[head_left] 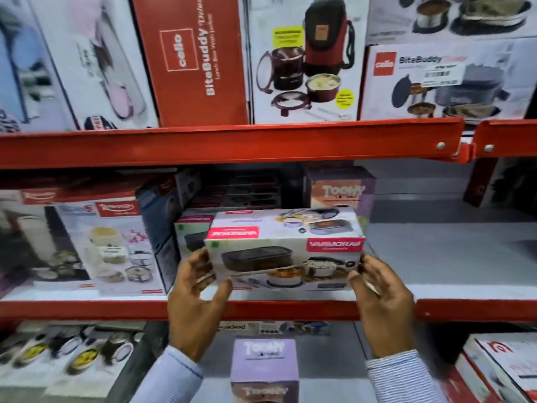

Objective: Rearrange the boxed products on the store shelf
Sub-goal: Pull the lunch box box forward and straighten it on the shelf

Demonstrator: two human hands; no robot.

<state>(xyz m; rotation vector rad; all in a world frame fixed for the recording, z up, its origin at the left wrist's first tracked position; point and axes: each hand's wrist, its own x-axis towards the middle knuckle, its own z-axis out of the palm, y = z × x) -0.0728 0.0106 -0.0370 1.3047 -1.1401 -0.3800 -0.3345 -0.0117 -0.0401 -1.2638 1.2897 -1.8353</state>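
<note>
A white lunch-box carton with pink labels [286,251] sits at the front of the middle shelf [87,309]. My left hand [194,303] grips its left end, thumb on the front face. My right hand [383,303] holds its right end. A second carton of the same kind [190,234] stands just behind it on the left. A lilac Toony box [341,189] is behind on the right.
Large lunch-box cartons [116,245] fill the left of the middle shelf; its right part [450,251] is bare. The upper shelf holds a red Cello box [191,59] and white cartons [447,82]. Below, another lilac Toony box [266,365] stands in front.
</note>
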